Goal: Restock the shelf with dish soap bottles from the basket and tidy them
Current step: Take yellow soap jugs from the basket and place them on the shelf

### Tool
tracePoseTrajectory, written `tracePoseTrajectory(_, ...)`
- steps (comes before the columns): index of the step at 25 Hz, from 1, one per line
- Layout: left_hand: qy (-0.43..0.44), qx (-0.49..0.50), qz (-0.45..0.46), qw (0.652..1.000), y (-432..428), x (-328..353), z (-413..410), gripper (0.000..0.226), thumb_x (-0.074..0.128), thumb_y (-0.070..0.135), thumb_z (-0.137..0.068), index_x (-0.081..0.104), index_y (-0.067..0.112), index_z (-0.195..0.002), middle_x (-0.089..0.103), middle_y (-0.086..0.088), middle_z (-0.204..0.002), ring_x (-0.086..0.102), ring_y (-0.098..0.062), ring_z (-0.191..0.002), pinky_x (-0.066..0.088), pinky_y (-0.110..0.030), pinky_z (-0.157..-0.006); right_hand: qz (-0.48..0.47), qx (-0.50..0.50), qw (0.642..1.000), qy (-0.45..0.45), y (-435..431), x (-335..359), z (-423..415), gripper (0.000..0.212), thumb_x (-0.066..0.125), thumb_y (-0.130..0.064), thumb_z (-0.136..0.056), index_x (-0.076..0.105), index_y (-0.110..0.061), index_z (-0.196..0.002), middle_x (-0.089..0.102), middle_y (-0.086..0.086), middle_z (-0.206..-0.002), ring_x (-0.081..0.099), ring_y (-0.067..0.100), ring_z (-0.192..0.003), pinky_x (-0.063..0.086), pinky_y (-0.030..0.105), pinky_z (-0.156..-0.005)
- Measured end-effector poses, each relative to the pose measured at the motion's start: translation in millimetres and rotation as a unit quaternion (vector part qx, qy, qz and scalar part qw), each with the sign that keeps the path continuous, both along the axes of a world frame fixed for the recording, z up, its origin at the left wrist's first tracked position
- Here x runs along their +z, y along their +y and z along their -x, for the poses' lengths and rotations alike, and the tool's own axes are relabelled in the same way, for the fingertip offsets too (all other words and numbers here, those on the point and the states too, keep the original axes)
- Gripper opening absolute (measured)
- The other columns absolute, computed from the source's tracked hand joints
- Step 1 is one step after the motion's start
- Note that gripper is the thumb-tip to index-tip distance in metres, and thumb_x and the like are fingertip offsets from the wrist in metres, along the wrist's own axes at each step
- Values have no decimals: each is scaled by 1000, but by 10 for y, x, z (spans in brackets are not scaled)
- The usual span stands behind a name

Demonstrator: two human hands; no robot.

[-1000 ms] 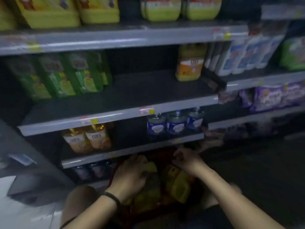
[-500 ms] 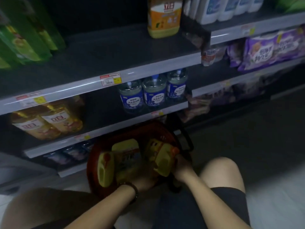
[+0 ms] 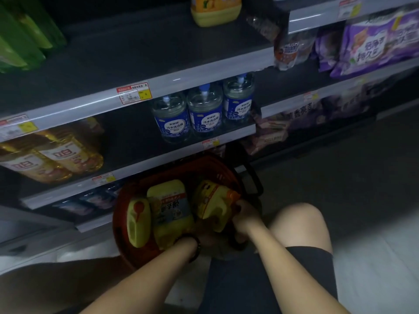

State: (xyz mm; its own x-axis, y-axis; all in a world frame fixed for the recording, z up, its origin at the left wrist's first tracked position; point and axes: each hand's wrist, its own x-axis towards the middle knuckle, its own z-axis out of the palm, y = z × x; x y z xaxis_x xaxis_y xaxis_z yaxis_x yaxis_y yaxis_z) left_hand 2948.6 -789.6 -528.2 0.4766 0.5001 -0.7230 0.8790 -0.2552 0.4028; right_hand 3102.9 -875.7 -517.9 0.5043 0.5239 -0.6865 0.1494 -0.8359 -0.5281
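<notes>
Fingers (image 3: 240, 206) of right hand (image 3: 244, 217) grip yellow bottle (image 3: 209, 199) inside red basket (image 3: 118, 214).

Our view tips downward, bringing the red basket (image 3: 121, 214) from the bottom edge to lower centre. Our right hand (image 3: 246, 217) now grips the orange-capped bottle (image 3: 212, 200) near its neck; our left hand (image 3: 205, 234) sinks deeper into the basket.

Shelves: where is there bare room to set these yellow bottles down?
Widest bare patch: the upper shelf board between the green bottles and the lone yellow bottle. A narrower gap lies one shelf down, between the amber bottles and three clear blue-labelled bottles. Crowded: the red basket, where the right hand grips an orange-capped bottle, and the purple bags at right.
</notes>
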Motion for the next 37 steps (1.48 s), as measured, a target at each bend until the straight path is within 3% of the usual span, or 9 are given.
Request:
tracePoseTrajectory(9,-34,26,-139,989,122,412,276,56,45,44,-109,39,15,-156,31,-16,-158,35,-39,-144,34,-45,-119,-46,-34,998,29,40,264,74,68,62,-19,-100,32,-19,-161,57,12,-148,60,34,-129,47,32,-91)
tracePoseTrajectory(12,-65,66,-138,986,145,589,318,65,43,42,-110,25,11,-164,21,-14,-171,22,-34,-157,20,-40,-127,-104,-6,994,35,24,346,140,79,74,-30,-95,33,-24,-162,55,1,-148,58,25,-133,48,33,-98)
tracePoseTrajectory(16,-120,114,-177,970,277,1086,516,61,42,41,-109,24,13,-161,37,-11,-162,41,-31,-146,32,-42,-120,-216,33,973,69,35,543,202,101,88,-48,-72,43,-27,-160,57,-2,-153,57,22,-140,49,33,-105)
tracePoseTrajectory(20,-142,55,-217,964,400,1682,740,31,34,42,-111,43,26,-135,55,1,-133,58,-22,-114,45,-36,-90,-251,42,961,106,-15,1003,291,78,90,-23,-84,52,-30,-152,61,-2,-148,61,15,-134,49,19,-99)
tracePoseTrajectory(23,-179,28,-269,946,494,2166,927,24,36,36,-111,45,25,-130,61,-4,-125,62,-24,-107,51,-40,-87,-296,93,947,82,55,1523,383,81,90,-5,-80,48,-38,-141,59,-19,-136,59,-23,-114,43,1,-90)
tracePoseTrajectory(26,-234,48,-292,926,575,2652,1164,20,39,35,-112,49,26,-127,67,-1,-107,63,-12,-86,48,-29,-70,-343,162,922,80,239,2040,463,84,90,0,-80,43,-27,-145,56,-22,-131,53,-35,-103,39,-6,-86)
tracePoseTrajectory(30,-331,70,-345,876,664,3468,1440,13,44,35,-111,52,30,-119,68,7,-98,65,-4,-85,49,-16,-65,-393,204,894,67,531,2716,639,100,98,-45,-62,50,-32,-148,68,-11,-139,62,-6,-127,51,28,-113)
tracePoseTrajectory(32,-356,64,-384,850,717,3878,1523,14,43,37,-111,53,30,-119,66,10,-96,63,-3,-84,45,-14,-62,-420,201,883,58,651,3051,699,93,100,-42,-60,57,-32,-141,73,-9,-133,68,5,-125,55,45,-111)
tracePoseTrajectory(37,-430,84,-429,790,874,4804,1698,16,48,39,-109,59,32,-118,70,13,-104,66,-1,-94,50,-13,-71,-484,199,850,67,871,3961,843,71,98,-26,-70,64,-24,-132,78,-1,-126,74,19,-119,59,53,-103)
